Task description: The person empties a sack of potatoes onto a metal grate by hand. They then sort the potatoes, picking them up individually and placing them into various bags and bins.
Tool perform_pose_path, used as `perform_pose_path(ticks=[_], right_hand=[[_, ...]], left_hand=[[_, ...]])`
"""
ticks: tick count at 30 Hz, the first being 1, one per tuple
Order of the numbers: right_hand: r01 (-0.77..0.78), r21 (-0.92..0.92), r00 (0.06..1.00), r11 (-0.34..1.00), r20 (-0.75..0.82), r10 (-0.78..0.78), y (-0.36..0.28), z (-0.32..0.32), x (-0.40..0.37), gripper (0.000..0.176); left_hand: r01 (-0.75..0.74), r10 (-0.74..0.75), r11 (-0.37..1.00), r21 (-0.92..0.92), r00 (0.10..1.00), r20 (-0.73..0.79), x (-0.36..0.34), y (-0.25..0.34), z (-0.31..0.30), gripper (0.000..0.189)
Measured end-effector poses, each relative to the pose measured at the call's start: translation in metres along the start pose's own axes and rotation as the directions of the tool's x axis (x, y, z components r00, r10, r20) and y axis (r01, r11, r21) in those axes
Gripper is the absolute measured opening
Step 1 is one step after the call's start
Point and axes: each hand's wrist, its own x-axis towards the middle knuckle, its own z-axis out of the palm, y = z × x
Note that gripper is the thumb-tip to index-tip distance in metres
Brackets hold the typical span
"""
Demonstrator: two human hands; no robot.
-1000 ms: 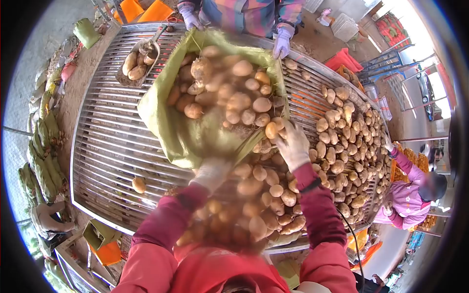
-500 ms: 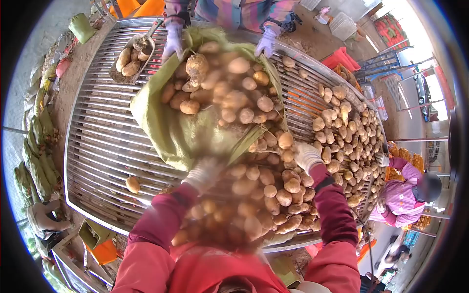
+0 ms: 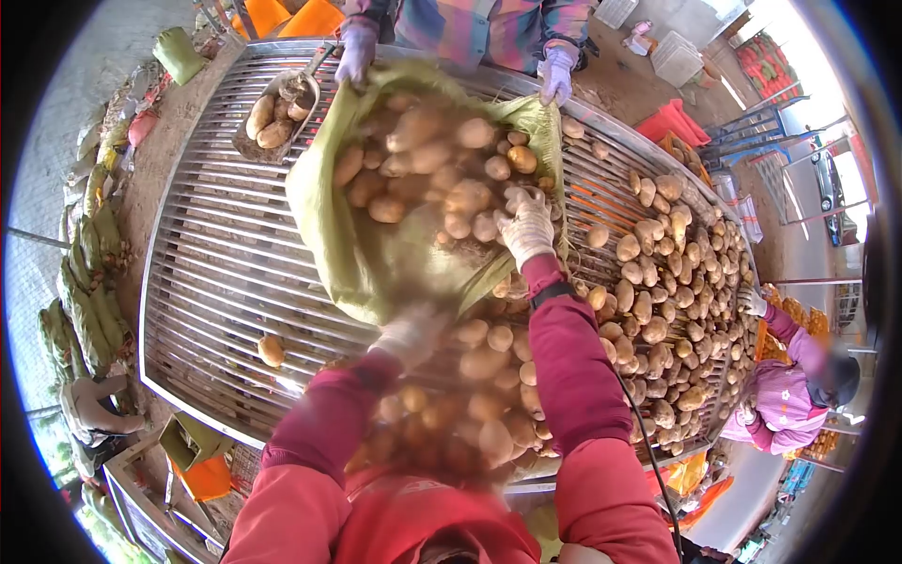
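Observation:
A green woven sack (image 3: 315, 221), wide open, lies on the slatted metal rack with many potatoes (image 3: 385, 209) inside. My right hand (image 3: 528, 224), in a whitish glove, reaches into the sack's right side. Its fingers are apart and touch the potatoes there. At the sack's near edge is my left hand (image 3: 413, 336), also gloved; a blur hides its fingers. Loose potatoes (image 3: 484, 362) lie between my arms, partly blurred. Across the rack, a co-worker's purple-gloved hands (image 3: 556, 73) hold the sack's far rim.
The slatted rack (image 3: 202, 273) has a raised metal edge. A scoop (image 3: 315, 80) with several potatoes rests at its far left. One potato (image 3: 271, 351) lies at near left. A large potato pile (image 3: 681, 273) covers the right end, where another person (image 3: 785, 390) reaches in.
My right hand has moved from the loose potatoes on the right up and left into the sack. My left hand stays at the sack's near edge. The view has shifted slightly.

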Motion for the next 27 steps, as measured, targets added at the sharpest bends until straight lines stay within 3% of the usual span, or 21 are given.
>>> perform_pose_path(ticks=[1, 3, 5, 6, 7, 9, 10, 11, 14, 15, 20, 23, 26, 27], right_hand=[[0.038, 0.02, 0.997, 0.999, 0.066, -0.039, -0.008, -0.012, -0.007, 0.043], [0.22, -0.161, 0.967, 0.962, 0.167, -0.194, -0.024, -0.054, -0.03, 0.032], [0.193, -0.139, 0.888, 0.971, 0.446, -0.112, -0.007, -0.065, -0.065, 0.028], [0.228, -0.078, 0.885, 0.971, 0.432, -0.173, 0.01, -0.059, -0.093, 0.033], [0.231, -0.064, 0.924, 0.971, 0.327, -0.198, 0.017, -0.066, -0.119, 0.032], [0.275, -0.331, 0.773, 0.903, 0.634, -0.003, 0.062, -0.065, -0.139, 0.036], [0.185, -0.41, 0.692, 0.893, 0.7, 0.178, 0.072, -0.07, -0.145, 0.039], [0.116, -0.363, 0.733, 0.924, 0.66, 0.167, 0.076, -0.079, -0.154, 0.038], [0.005, -0.225, 0.804, 0.974, 0.58, 0.129, 0.067, -0.1, -0.145, 0.031], [0.021, -0.363, 0.818, 0.931, 0.542, 0.193, 0.068, -0.097, -0.136, 0.033], [-0.102, -0.388, 0.942, 0.916, 0.259, 0.214, 0.078, -0.077, -0.07, 0.041], [-0.112, -0.439, 0.901, 0.891, 0.333, 0.278, 0.076, -0.062, -0.053, 0.04], [0.105, -0.523, 0.788, 0.846, 0.563, 0.249, 0.085, -0.057, -0.043, 0.031], [0.549, -0.507, 0.657, 0.665, 0.754, 0.033, 0.12, -0.04, -0.04, 0.034]], left_hand=[[0.011, -0.011, 1.0, 0.006, 0.999, 0.035, 0.002, -0.002, 0.004, 0.042], [0.023, -0.024, 1.0, 0.012, 0.994, 0.105, 0.007, -0.005, 0.011, 0.043], [-0.02, 0.018, 0.999, 0.033, 0.996, 0.085, 0.007, 0.001, -0.003, 0.044], [-0.041, 0.037, 0.998, 0.049, 0.997, 0.069, 0.008, 0.001, -0.009, 0.045], [-0.058, 0.062, 0.995, 0.086, 0.997, -0.042, 0.008, -0.001, -0.002, 0.044], [-0.051, 0.055, 0.995, 0.081, 0.997, -0.058, 0.013, 0.001, -0.007, 0.043], [-0.05, 0.054, 0.996, 0.075, 0.997, -0.049, 0.008, 0.003, -0.008, 0.043], [0.02, -0.018, 0.999, -0.031, 0.999, 0.052, 0.007, 0.002, -0.01, 0.042], [0.004, -0.006, 0.998, 0.056, 1.0, 0.028, 0.006, -0.002, 0.001, 0.042], [0.017, -0.018, 1.0, 0.019, 0.999, 0.028, 0.008, -0.001, -0.001, 0.042], [0.013, -0.013, 1.0, 0.019, 1.0, 0.028, 0.006, -0.002, -0.002, 0.046], [0.014, -0.013, 1.0, -0.012, 0.999, 0.053, 0.006, -0.002, 0.0, 0.048], [-0.02, 0.017, 0.999, 0.026, 0.993, 0.12, 0.005, -0.004, -0.009, 0.052], [-0.043, 0.036, 0.998, 0.05, 0.988, 0.147, 0.007, -0.003, -0.013, 0.053]])
